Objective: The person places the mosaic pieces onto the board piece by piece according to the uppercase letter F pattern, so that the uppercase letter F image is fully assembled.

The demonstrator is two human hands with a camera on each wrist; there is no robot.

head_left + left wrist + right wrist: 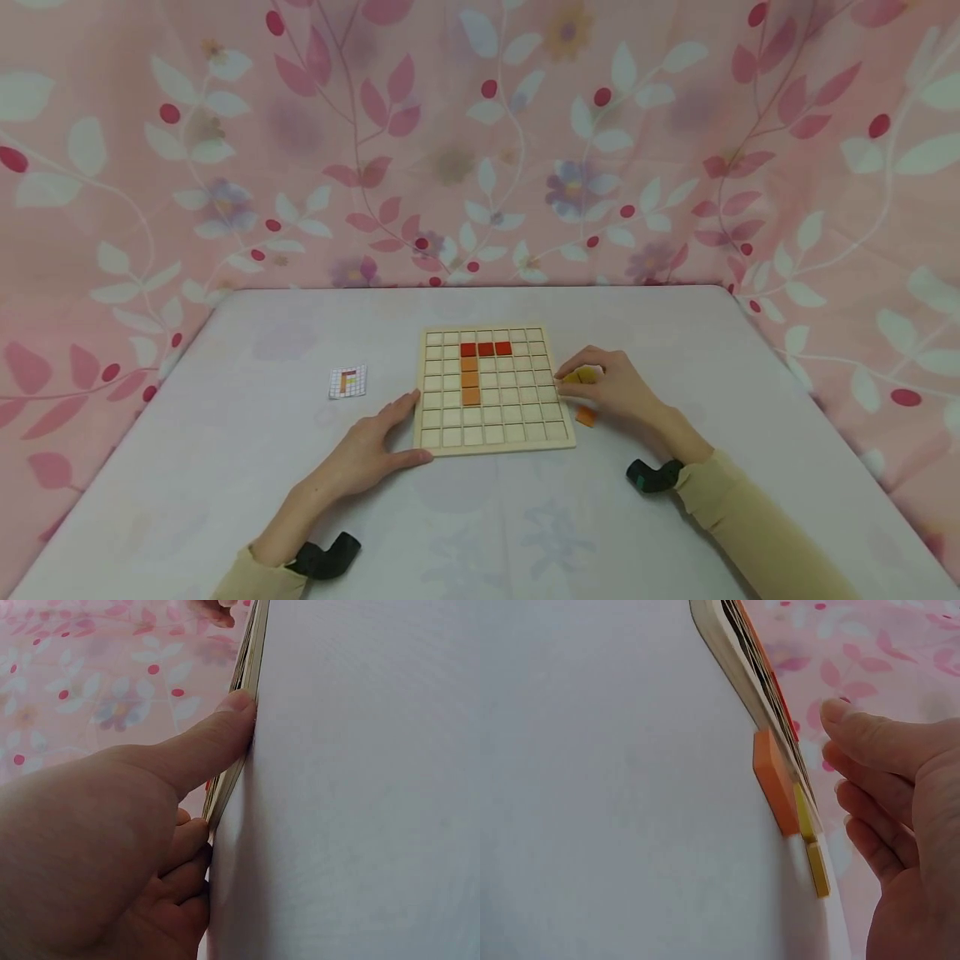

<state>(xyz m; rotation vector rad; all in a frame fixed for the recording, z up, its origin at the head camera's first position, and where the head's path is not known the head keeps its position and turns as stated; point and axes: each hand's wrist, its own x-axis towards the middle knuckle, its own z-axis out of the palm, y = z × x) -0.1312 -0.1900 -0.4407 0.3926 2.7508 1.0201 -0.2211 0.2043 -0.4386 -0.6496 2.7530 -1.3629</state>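
Observation:
A square wooden grid board lies on the table. Three red tiles form a row near its far side, and three orange tiles run down from the leftmost one. My left hand rests at the near-left corner, thumb on the front edge and fingers along the left edge. By the right edge, my right hand hovers above yellow tiles, thumb and fingers bent with nothing seen between their tips. A loose orange tile lies beside the yellow ones.
A small card printed with a coloured grid pattern lies left of the board. The table has a white cloth, and a pink floral curtain hangs behind it. Each wrist wears a black camera strap.

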